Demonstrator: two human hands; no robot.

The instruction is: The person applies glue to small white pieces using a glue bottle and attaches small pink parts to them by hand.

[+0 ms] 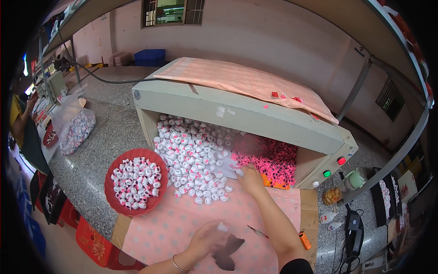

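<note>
Near the counter's (98, 176) left edge, the red bowl (135, 181) holds white caps. The left hand (206, 237) grips one white cap (222, 226) over the pink mat (182, 219). The right hand (250, 177), fingers closed, touches the cap heap (194, 157) at the machine's (237, 114) opening.

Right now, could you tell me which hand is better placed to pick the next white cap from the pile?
The right hand: it is stretched out to the edge of the white cap pile. The left hand sits nearer the body, apparently pinching one small white piece over the pink sheet.
</note>
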